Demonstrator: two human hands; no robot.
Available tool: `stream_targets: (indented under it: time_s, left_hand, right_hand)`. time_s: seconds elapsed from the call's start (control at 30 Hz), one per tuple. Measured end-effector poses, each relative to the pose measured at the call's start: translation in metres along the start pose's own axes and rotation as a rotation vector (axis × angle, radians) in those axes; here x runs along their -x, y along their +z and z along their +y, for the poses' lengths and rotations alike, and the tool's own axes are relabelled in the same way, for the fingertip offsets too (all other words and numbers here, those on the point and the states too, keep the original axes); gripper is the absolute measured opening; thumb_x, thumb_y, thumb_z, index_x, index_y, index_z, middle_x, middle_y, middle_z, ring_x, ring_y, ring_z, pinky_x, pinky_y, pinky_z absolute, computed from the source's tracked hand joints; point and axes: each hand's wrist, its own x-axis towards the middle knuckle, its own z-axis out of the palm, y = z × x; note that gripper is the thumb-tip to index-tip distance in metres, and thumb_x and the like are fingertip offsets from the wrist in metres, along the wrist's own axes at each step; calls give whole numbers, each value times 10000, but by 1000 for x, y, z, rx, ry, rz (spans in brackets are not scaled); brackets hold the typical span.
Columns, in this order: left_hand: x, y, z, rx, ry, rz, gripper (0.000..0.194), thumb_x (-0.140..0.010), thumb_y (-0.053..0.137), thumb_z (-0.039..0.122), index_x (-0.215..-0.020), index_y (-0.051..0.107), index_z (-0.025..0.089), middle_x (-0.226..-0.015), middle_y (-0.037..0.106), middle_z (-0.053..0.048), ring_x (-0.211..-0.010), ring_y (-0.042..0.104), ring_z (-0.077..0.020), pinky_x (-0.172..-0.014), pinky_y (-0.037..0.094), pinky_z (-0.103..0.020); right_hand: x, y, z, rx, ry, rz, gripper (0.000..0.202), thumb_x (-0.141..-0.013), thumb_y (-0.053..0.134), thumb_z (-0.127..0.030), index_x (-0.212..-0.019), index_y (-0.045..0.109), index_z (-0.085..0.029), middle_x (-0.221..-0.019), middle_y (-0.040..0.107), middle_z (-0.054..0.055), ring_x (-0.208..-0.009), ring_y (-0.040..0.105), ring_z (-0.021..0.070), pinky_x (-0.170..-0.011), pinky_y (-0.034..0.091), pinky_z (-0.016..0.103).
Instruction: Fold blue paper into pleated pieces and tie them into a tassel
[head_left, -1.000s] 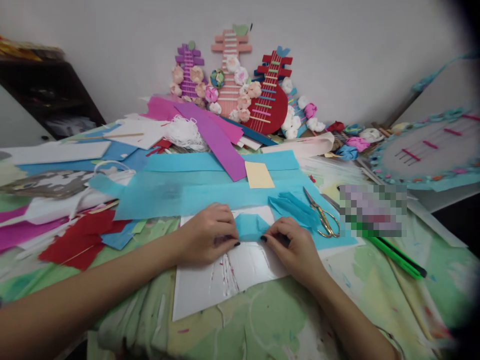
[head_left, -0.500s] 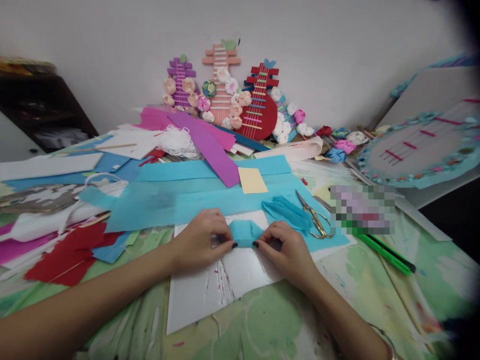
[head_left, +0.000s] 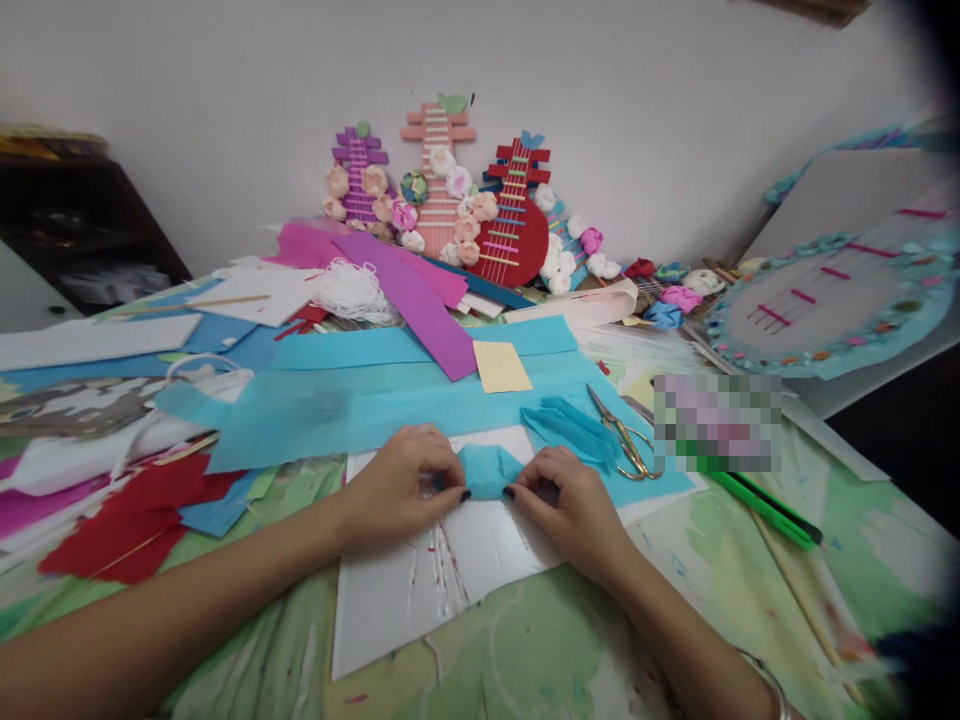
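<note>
A small piece of blue crepe paper (head_left: 486,473) is stretched between my two hands, low over a white board (head_left: 390,610). With thumb and fingers pinched, my left hand (head_left: 411,478) grips its left edge. My right hand (head_left: 562,500) pinches the right edge the same way. Streaks of what looks like dried glue mark the board below. Beyond my hands lies a large sheet of blue crepe paper (head_left: 300,410). Crumpled blue strips (head_left: 570,432) rest to the right, beside gold-handled scissors (head_left: 626,440).
A green utility knife (head_left: 772,508) lies right, by a blurred-out patch. A cream paper piece (head_left: 502,366) and purple strip (head_left: 409,310) lie behind. Red paper (head_left: 135,515) is at left. White yarn (head_left: 354,292) and decorated paper lutes (head_left: 514,225) stand at the back.
The view has shifted slightly. Both hands keep their pinch on the blue crepe paper, which looks a little flatter on top than before.
</note>
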Motion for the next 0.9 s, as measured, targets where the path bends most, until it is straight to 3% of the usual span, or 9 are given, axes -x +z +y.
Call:
stream_targets:
  time_s: [0.43, 0.9]
  left_hand:
    - [0, 5, -4, -2, -51, 34, 101, -715, 550, 140, -630, 605, 144, -791, 491, -27, -791, 496, -165, -721, 376, -303]
    - [-3, 7, 0, -52, -116, -2, 84, -670, 533, 131, -601, 578, 150, -781, 500, -25, -817, 486, -179, -732, 369, -313]
  right_hand:
    - [-1, 1, -1, 17, -13, 2, 155, -752, 632, -120, -627, 552, -166, -660, 579, 18, -719, 506, 173, -649, 374, 292]
    - [-2, 3, -2, 33, 1, 28, 169, -716, 653, -104, -606, 542, -167, -639, 583, 13, -712, 517, 173, -647, 369, 285]
